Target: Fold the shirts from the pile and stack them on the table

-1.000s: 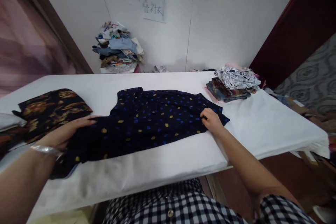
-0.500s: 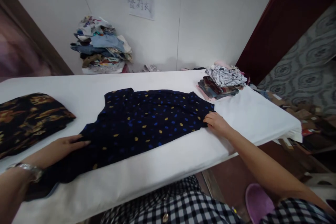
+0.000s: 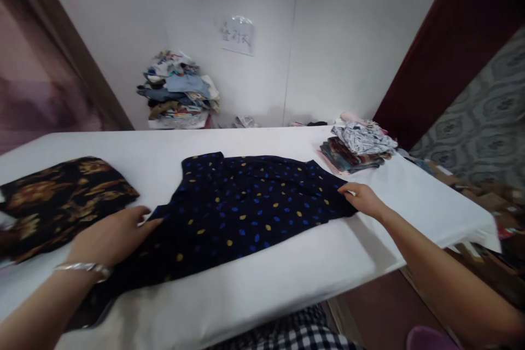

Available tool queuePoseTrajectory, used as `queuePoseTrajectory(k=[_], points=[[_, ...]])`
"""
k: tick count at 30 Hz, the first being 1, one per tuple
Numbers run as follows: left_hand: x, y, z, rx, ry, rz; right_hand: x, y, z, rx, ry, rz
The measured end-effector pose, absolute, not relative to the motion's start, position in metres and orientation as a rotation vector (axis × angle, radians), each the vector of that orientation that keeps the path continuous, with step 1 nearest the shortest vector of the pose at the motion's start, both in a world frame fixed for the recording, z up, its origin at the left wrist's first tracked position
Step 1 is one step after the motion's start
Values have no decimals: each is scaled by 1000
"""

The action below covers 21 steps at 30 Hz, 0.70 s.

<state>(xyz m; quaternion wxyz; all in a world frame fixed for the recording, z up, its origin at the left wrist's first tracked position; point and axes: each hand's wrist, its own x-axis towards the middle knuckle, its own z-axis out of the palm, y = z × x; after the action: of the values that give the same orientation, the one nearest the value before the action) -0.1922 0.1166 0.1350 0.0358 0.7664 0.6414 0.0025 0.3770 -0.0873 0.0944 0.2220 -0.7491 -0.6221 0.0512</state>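
Observation:
A dark navy shirt [image 3: 246, 202] with blue and yellow leaf-like spots lies spread across the white-covered table, its near left part reaching the front edge. At its right end my right hand [image 3: 363, 199] pinches the cloth's edge between thumb and fingers. Over the shirt's left side is my left hand [image 3: 110, 238], wearing a silver bracelet; its thumb and forefinger curve with a gap between the tips, close to a corner of the cloth. Left of it rests a black garment [image 3: 74, 197] with brown and orange flowers, loosely folded.
A tall pile of mixed clothes [image 3: 176, 93] stands against the wall at the back left. Folded clothes [image 3: 361, 139] are stacked at the table's back right. A paper sign [image 3: 238, 35] hangs on the wall. Boxes [image 3: 492, 202] lie beyond the table's right end.
The view has shifted, so the table sits lower and further right. My right hand has lifted slightly with the shirt's edge. My left hand has risen a little and its fingers curl more.

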Motion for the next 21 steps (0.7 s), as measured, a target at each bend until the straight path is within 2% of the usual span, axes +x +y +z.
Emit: queuePoseTrajectory(k=[4,8,11,16,21], points=[[-160,134,148,2374,1945,41,374,-26,88,-2092,-1693,107],[-147,180,132,2280,1973,90,374,43,78,-2243,-1754,9],[-135,212,116,2114,2014,135,375,79,71,-2491,-1676,52],[-102,243,97,2079,2012,133,379,103,67,-2570,-1651,21],[-98,268,104,2083,2081,235,406,105,72,-2639,-1369,-161]])
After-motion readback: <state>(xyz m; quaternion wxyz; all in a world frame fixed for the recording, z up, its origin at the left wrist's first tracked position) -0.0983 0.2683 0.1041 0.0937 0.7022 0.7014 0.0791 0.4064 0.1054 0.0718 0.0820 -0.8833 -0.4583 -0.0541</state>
